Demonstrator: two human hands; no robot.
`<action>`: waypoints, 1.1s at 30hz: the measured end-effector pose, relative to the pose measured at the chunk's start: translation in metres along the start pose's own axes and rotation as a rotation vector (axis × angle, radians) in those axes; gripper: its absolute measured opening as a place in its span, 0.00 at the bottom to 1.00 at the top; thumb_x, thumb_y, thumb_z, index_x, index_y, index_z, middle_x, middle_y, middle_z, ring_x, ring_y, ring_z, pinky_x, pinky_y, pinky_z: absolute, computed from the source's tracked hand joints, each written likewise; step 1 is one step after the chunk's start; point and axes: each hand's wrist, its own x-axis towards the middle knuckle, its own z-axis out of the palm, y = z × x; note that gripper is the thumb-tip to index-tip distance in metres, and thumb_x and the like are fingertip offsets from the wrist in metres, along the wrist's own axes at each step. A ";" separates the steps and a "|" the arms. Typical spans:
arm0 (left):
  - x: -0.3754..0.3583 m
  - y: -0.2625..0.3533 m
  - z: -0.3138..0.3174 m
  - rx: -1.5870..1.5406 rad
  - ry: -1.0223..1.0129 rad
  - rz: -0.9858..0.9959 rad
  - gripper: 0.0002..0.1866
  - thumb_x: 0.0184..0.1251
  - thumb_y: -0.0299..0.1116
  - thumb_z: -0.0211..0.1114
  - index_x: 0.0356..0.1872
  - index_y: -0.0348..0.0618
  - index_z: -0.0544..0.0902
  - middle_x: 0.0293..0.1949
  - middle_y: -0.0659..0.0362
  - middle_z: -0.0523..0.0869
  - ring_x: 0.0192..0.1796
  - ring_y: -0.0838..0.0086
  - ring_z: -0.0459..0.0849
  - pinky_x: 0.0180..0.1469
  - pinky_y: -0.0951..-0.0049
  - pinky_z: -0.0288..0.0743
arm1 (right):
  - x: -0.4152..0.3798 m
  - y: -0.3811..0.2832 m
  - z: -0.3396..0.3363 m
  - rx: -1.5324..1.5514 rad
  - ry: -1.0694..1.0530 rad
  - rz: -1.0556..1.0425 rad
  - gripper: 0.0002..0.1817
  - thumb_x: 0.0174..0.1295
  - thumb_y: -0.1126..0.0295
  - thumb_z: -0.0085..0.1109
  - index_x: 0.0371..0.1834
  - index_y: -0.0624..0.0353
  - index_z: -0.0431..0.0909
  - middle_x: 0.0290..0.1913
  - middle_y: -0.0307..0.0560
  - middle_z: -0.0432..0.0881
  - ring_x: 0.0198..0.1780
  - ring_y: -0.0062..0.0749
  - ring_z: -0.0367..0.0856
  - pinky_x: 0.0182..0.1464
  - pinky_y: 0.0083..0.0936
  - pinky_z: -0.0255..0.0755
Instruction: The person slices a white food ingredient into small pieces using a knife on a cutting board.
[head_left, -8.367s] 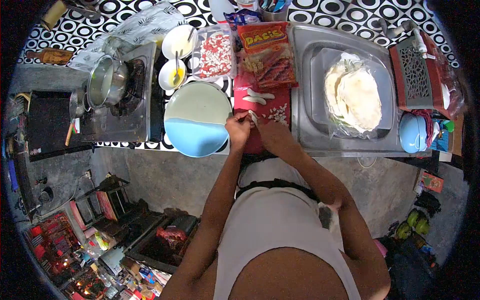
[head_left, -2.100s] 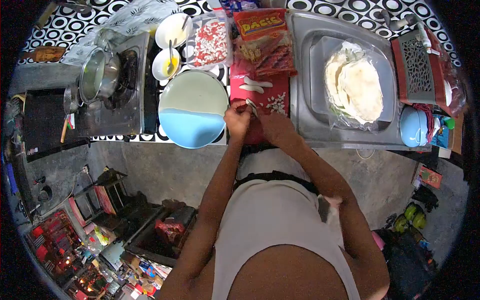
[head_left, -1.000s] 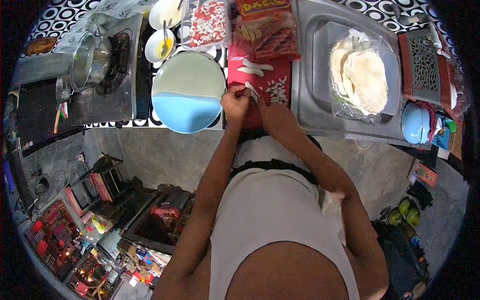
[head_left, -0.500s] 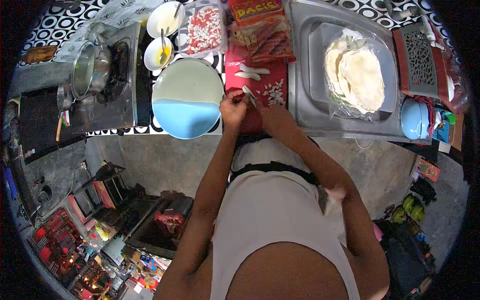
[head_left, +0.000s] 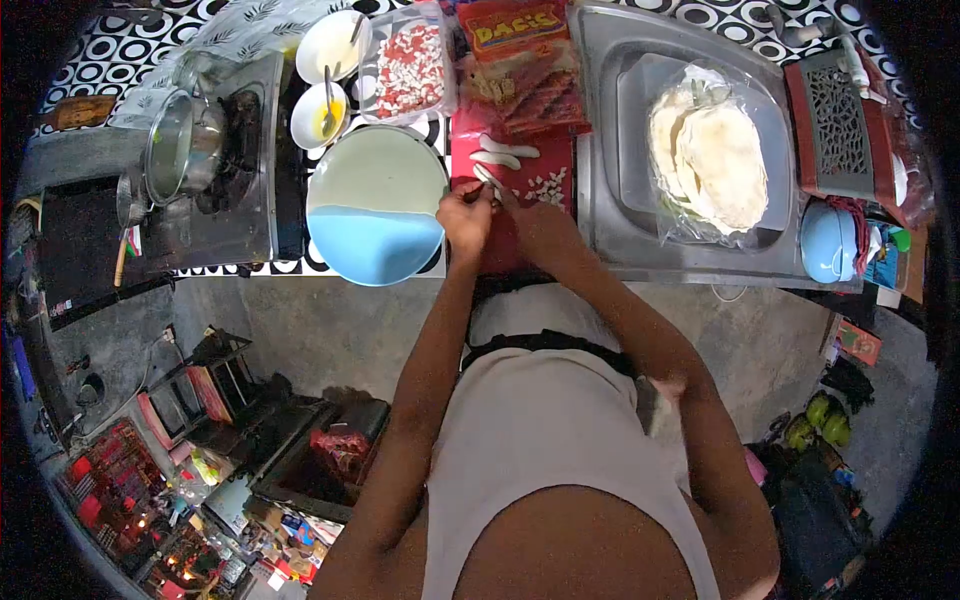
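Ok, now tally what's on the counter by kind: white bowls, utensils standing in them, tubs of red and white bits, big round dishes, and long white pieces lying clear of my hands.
White bowls: 2
Utensils in them: 2
Tub: 1
Big round dish: 1
Long white pieces, clear of hands: 2
Total: 8

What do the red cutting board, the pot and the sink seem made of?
Red cutting board: probably plastic, smooth and evenly coloured.
Pot: bare metal, going by its shiny, reflective wall.
Sink: grey metal, likely stainless steel, with soft highlights along its rim.
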 end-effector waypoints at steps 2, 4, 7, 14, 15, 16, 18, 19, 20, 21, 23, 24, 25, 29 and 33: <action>0.001 0.001 0.000 0.047 -0.016 -0.059 0.10 0.52 0.30 0.67 0.32 0.33 0.83 0.24 0.54 0.85 0.26 0.76 0.83 0.30 0.75 0.76 | -0.004 0.000 -0.004 0.012 -0.012 -0.011 0.30 0.57 0.73 0.44 0.66 0.57 0.55 0.28 0.59 0.79 0.31 0.52 0.81 0.33 0.44 0.75; 0.007 -0.003 -0.001 0.087 -0.024 -0.079 0.11 0.51 0.31 0.68 0.31 0.33 0.83 0.24 0.55 0.85 0.26 0.76 0.83 0.31 0.75 0.75 | -0.005 -0.001 -0.009 0.000 -0.029 -0.025 0.25 0.62 0.72 0.40 0.65 0.59 0.56 0.30 0.58 0.79 0.31 0.51 0.81 0.31 0.45 0.77; 0.011 -0.016 -0.002 0.115 -0.020 -0.029 0.11 0.51 0.33 0.68 0.29 0.33 0.84 0.24 0.56 0.85 0.26 0.77 0.80 0.33 0.76 0.74 | -0.006 -0.004 -0.015 -0.015 -0.040 0.039 0.31 0.56 0.74 0.45 0.67 0.56 0.55 0.29 0.58 0.80 0.33 0.52 0.81 0.34 0.43 0.75; 0.015 -0.035 0.002 0.101 -0.001 0.052 0.13 0.49 0.36 0.70 0.30 0.34 0.84 0.25 0.55 0.85 0.28 0.75 0.81 0.35 0.75 0.74 | -0.005 -0.003 -0.014 -0.028 -0.088 0.039 0.29 0.57 0.74 0.44 0.65 0.60 0.56 0.31 0.62 0.80 0.35 0.53 0.82 0.37 0.44 0.76; 0.015 -0.032 0.002 0.074 0.000 0.041 0.14 0.48 0.36 0.70 0.30 0.34 0.84 0.26 0.54 0.85 0.29 0.75 0.82 0.36 0.75 0.74 | -0.006 -0.007 -0.020 -0.023 -0.115 0.053 0.28 0.57 0.74 0.44 0.65 0.62 0.56 0.31 0.62 0.80 0.35 0.53 0.82 0.37 0.44 0.76; 0.014 -0.029 0.001 0.104 0.005 0.025 0.14 0.48 0.37 0.70 0.30 0.34 0.84 0.26 0.54 0.86 0.29 0.74 0.82 0.36 0.74 0.74 | -0.006 -0.009 -0.023 -0.018 -0.141 0.067 0.28 0.58 0.74 0.44 0.64 0.63 0.57 0.31 0.63 0.80 0.34 0.52 0.82 0.36 0.44 0.76; 0.011 -0.021 -0.001 0.165 0.012 -0.007 0.15 0.47 0.37 0.71 0.30 0.35 0.84 0.27 0.53 0.86 0.30 0.74 0.83 0.37 0.74 0.74 | -0.006 -0.009 -0.017 -0.045 -0.119 0.056 0.28 0.58 0.74 0.44 0.64 0.64 0.57 0.31 0.63 0.80 0.34 0.51 0.82 0.35 0.43 0.77; 0.011 -0.021 0.000 0.153 0.023 0.003 0.15 0.47 0.37 0.71 0.30 0.35 0.84 0.27 0.54 0.86 0.30 0.73 0.83 0.37 0.74 0.74 | -0.006 -0.009 -0.014 -0.058 -0.108 0.050 0.27 0.58 0.74 0.44 0.64 0.65 0.57 0.31 0.63 0.80 0.33 0.51 0.82 0.35 0.43 0.77; 0.011 -0.021 0.001 0.143 0.032 0.014 0.15 0.47 0.37 0.71 0.30 0.36 0.84 0.28 0.54 0.86 0.30 0.73 0.83 0.37 0.74 0.74 | -0.008 -0.010 -0.009 -0.081 -0.078 0.012 0.25 0.59 0.73 0.43 0.61 0.68 0.59 0.30 0.62 0.80 0.32 0.50 0.82 0.33 0.42 0.77; 0.010 -0.020 0.002 0.131 0.039 0.026 0.15 0.47 0.37 0.71 0.30 0.36 0.84 0.28 0.54 0.86 0.30 0.73 0.83 0.38 0.73 0.75 | -0.010 -0.012 -0.006 -0.103 -0.046 -0.023 0.22 0.61 0.73 0.42 0.59 0.71 0.60 0.30 0.61 0.80 0.32 0.49 0.82 0.31 0.42 0.77; 0.010 -0.016 0.003 0.185 0.059 -0.006 0.14 0.47 0.37 0.71 0.31 0.37 0.85 0.28 0.54 0.86 0.30 0.74 0.83 0.38 0.73 0.75 | -0.009 -0.012 -0.006 -0.101 -0.060 -0.027 0.21 0.62 0.72 0.41 0.56 0.74 0.61 0.29 0.60 0.80 0.32 0.49 0.82 0.30 0.41 0.78; 0.010 -0.014 0.003 0.212 0.069 -0.018 0.14 0.46 0.37 0.71 0.31 0.38 0.85 0.28 0.54 0.86 0.30 0.74 0.83 0.37 0.73 0.75 | -0.007 -0.014 -0.008 -0.072 -0.108 0.003 0.21 0.62 0.72 0.41 0.57 0.74 0.60 0.30 0.61 0.80 0.32 0.50 0.82 0.31 0.41 0.78; 0.010 -0.015 0.004 0.200 0.068 -0.008 0.14 0.46 0.37 0.71 0.30 0.37 0.85 0.27 0.53 0.86 0.30 0.72 0.84 0.37 0.72 0.75 | -0.006 -0.016 -0.009 -0.039 -0.157 0.032 0.21 0.62 0.73 0.41 0.57 0.74 0.60 0.30 0.62 0.80 0.33 0.51 0.82 0.32 0.41 0.77; 0.010 -0.011 -0.001 0.190 0.023 0.028 0.13 0.46 0.37 0.70 0.29 0.37 0.85 0.26 0.50 0.85 0.30 0.67 0.85 0.36 0.71 0.76 | -0.015 -0.007 -0.021 -0.026 -0.083 0.009 0.21 0.61 0.73 0.41 0.58 0.71 0.60 0.29 0.62 0.80 0.34 0.52 0.82 0.34 0.43 0.77; 0.007 -0.016 0.004 0.146 0.026 0.034 0.13 0.46 0.37 0.70 0.29 0.37 0.85 0.26 0.49 0.85 0.30 0.66 0.85 0.36 0.70 0.76 | -0.017 -0.006 -0.019 -0.067 -0.066 0.021 0.25 0.58 0.75 0.43 0.61 0.66 0.59 0.31 0.61 0.80 0.35 0.53 0.82 0.36 0.43 0.77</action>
